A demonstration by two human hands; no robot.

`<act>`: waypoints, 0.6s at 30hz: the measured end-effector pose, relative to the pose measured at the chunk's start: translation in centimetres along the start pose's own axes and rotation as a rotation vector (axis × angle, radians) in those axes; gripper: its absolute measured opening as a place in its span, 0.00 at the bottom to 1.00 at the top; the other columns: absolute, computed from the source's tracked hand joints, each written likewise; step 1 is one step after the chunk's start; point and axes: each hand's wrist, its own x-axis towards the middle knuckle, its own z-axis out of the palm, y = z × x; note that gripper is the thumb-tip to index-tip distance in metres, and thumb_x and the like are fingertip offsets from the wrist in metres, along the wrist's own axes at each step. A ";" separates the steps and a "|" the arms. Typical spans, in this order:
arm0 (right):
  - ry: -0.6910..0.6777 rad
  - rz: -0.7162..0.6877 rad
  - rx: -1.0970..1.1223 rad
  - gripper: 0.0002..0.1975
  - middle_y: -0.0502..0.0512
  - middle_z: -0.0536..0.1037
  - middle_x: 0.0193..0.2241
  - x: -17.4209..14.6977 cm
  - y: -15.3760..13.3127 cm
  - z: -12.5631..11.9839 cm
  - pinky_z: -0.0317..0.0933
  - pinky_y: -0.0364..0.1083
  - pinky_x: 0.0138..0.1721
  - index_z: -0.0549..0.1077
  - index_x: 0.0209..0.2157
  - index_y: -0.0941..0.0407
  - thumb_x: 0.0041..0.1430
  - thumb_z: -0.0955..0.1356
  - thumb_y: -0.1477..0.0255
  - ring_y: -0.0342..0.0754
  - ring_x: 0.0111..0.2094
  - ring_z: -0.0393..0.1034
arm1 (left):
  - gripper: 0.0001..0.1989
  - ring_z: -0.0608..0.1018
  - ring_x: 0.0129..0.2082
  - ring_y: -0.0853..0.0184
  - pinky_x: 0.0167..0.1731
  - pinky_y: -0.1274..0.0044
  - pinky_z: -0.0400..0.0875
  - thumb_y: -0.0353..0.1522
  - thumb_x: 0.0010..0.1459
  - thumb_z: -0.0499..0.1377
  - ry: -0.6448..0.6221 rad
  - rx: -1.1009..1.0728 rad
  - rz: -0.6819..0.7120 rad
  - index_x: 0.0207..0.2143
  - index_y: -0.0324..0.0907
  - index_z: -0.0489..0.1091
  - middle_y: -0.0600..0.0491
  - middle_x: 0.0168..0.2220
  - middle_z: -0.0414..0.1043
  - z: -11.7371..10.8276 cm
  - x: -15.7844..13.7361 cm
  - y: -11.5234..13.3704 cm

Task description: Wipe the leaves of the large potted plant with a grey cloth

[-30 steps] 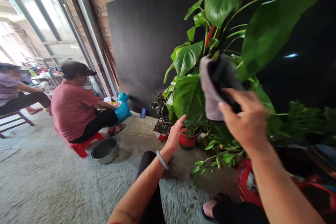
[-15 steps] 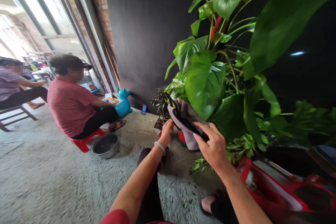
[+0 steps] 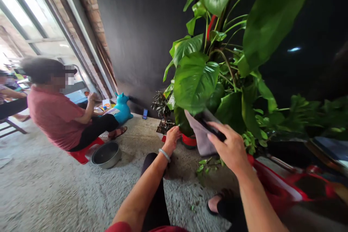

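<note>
In front of you stands the big green-leaved potted plant (image 3: 214,72) against a dark flat board (image 3: 144,36). At your left a person in a red shirt (image 3: 54,116) sits on a low red stool, with a round metal basin (image 3: 106,154) just beside. Your right hand (image 3: 231,148) is closed on the grey cloth (image 3: 201,137), under a broad leaf. Your left hand (image 3: 172,137), half open, touches a lower leaf near the small red pot (image 3: 189,140).

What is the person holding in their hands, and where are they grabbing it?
The right hand holds a grey cloth by its upper edge, bunched under the fingers. The left hand reaches beneath a leaf; whether it grips anything cannot be told.
</note>
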 end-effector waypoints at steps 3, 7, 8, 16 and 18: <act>-0.021 0.062 -0.006 0.22 0.62 0.79 0.48 1.5 0.0 4.2 0.63 0.57 0.56 0.77 0.53 0.53 0.57 0.65 0.72 0.58 0.51 0.72 | 0.14 0.71 0.25 0.71 0.33 0.75 0.69 0.40 0.44 0.68 -0.033 -0.004 -0.019 0.25 0.41 0.69 0.56 0.23 0.68 0.4 -0.6 -0.7; -0.235 0.168 0.063 0.20 0.59 0.83 0.44 -5.4 3.3 9.2 0.69 0.52 0.51 0.81 0.46 0.54 0.51 0.66 0.75 0.54 0.46 0.78 | 0.15 0.74 0.27 0.70 0.34 0.76 0.69 0.37 0.39 0.70 0.010 0.004 -0.021 0.29 0.40 0.73 0.54 0.26 0.74 -2.0 -0.7 -0.6; -0.261 0.197 0.074 0.20 0.59 0.83 0.43 -7.6 4.3 9.3 0.70 0.52 0.50 0.81 0.45 0.55 0.50 0.66 0.74 0.54 0.45 0.79 | 0.17 0.77 0.29 0.68 0.36 0.75 0.70 0.37 0.39 0.71 0.020 0.011 -0.035 0.32 0.40 0.75 0.52 0.30 0.77 -2.9 -0.7 -0.6; -0.062 0.481 0.020 0.28 0.61 0.82 0.47 -10.0 11.8 1.6 0.67 0.57 0.53 0.78 0.52 0.55 0.54 0.65 0.55 0.60 0.51 0.76 | 0.17 0.80 0.38 0.60 0.43 0.68 0.71 0.38 0.44 0.68 -0.028 0.162 -0.279 0.37 0.40 0.76 0.43 0.39 0.81 -2.9 -2.1 -5.8; -0.040 0.537 -0.061 0.27 0.62 0.83 0.45 -8.8 13.2 2.1 0.67 0.59 0.52 0.79 0.50 0.55 0.52 0.65 0.58 0.62 0.49 0.76 | 0.14 0.80 0.37 0.59 0.44 0.66 0.71 0.37 0.44 0.68 -0.090 0.212 -0.348 0.35 0.41 0.77 0.45 0.36 0.80 -1.7 -3.2 -8.6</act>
